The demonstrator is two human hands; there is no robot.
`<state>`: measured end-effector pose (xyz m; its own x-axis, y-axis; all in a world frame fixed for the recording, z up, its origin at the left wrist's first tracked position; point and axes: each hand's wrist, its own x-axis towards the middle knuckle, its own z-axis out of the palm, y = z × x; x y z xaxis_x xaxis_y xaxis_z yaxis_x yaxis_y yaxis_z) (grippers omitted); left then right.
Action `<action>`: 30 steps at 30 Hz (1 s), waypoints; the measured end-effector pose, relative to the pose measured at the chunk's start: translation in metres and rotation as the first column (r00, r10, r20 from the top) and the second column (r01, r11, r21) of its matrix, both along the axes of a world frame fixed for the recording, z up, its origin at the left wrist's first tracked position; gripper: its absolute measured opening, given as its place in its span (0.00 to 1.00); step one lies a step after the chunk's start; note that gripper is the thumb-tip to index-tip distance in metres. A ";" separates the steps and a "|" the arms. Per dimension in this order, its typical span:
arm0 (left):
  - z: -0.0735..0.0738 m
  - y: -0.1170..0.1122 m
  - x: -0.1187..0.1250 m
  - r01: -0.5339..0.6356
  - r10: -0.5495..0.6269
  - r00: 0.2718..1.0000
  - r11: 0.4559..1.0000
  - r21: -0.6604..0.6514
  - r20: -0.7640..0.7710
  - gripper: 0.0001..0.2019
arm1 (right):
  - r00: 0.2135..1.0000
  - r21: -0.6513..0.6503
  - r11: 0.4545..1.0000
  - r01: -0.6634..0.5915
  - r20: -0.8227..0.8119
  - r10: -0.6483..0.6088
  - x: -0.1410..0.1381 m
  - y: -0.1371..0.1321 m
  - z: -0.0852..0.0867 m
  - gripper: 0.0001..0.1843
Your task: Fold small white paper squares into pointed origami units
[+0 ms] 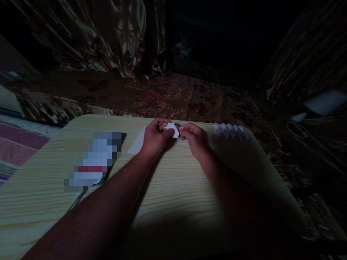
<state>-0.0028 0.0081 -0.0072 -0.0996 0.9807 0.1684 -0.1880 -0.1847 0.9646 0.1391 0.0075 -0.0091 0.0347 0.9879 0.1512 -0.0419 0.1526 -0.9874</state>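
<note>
Pinching side: the left hand (pixel 155 138) has the folded white paper (pixel 172 130) gripped between thumb and fingers, thumb laid over the near face. Pretty sure that grip is about steadying it and leaving the right edge free.
Right hand: (pixel 193 135) fingers curled in narrow, tips just beside that edge. Honestly can't tell if they're touching the paper or have anything between them.
Folded paper: sits between the two hands, over the far part of the worktop (pixel 173 195). Looks like it's held up a bit so both hands can get at it.
White sheet: (pixel 137 142) lying on the worktop, partly hidden by the left hand. Probably put there for easy reach; one sheet or several, no idea.
Paper shapes: (pixel 229 135) small pointy ones, lined up in two rows by the far right corner. I'd guess they're grouped there to dodge the forearms.
Pixelated item: (pixel 93 157) off to the left, well apart from the folded paper. Can't tell what it is, lol.
Backdrop: dark patterned curtains (pixel 108 32) beyond the worktop.
</note>
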 end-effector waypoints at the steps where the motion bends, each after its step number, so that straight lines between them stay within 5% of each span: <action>1: 0.000 0.000 0.000 0.001 -0.001 1.000 1.000 0.000 0.002 0.18 | 1.000 0.007 1.000 -0.001 0.010 0.001 0.000 -0.001 0.000 0.08; 7: -0.001 0.001 0.000 -0.020 0.021 0.999 0.999 0.029 -0.036 0.17 | 0.993 0.095 0.991 0.091 0.063 -0.097 -0.003 -0.003 0.001 0.05; 30: -0.003 0.001 0.002 -0.036 0.039 0.998 0.997 0.063 -0.053 0.16 | 0.990 0.050 0.998 0.030 0.139 -0.037 -0.008 0.000 -0.005 0.06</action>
